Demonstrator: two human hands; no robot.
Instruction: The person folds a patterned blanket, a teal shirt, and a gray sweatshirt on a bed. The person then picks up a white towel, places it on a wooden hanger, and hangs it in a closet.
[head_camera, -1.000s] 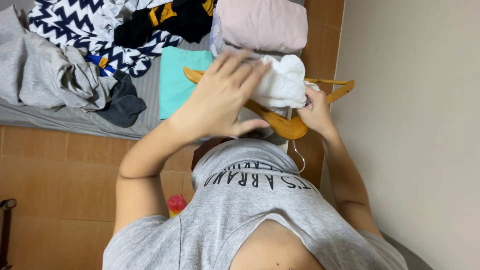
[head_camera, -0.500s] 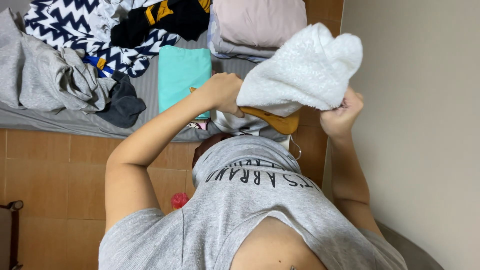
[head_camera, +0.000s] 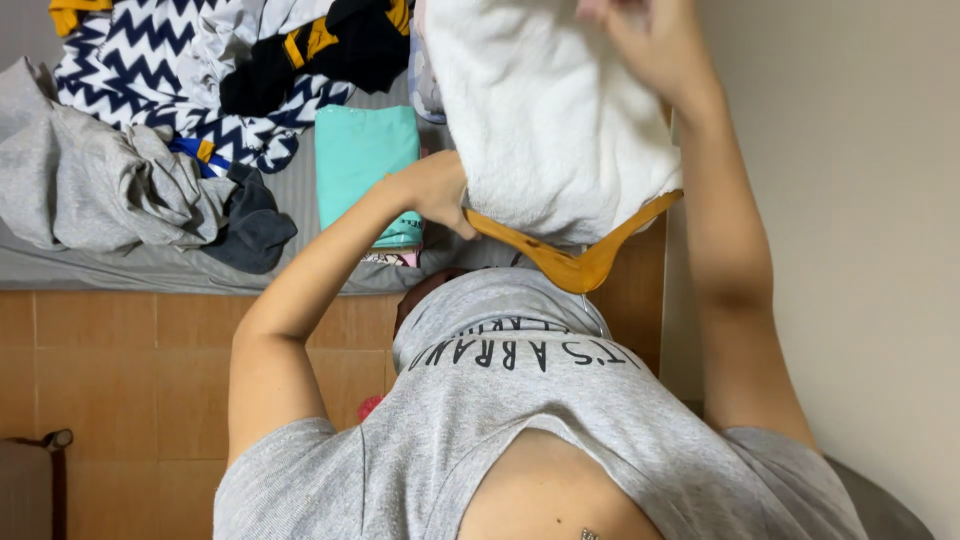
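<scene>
Both hands raised: left hand (head_camera: 435, 190) gripping, right hand (head_camera: 650, 40) higher.

Two hands are seen: left (head_camera: 435, 190), right (head_camera: 655, 45). One wooden hanger (head_camera: 575, 262) and one white towel (head_camera: 550, 120) are counted. One folded teal cloth (head_camera: 365, 160) and one grey garment (head_camera: 100, 190) are shown.

right hand (head_camera: 650, 45): fingertips cut off at top | wooden hanger (head_camera: 575, 260): middle hidden under white towel (head_camera: 550, 120)
</scene>
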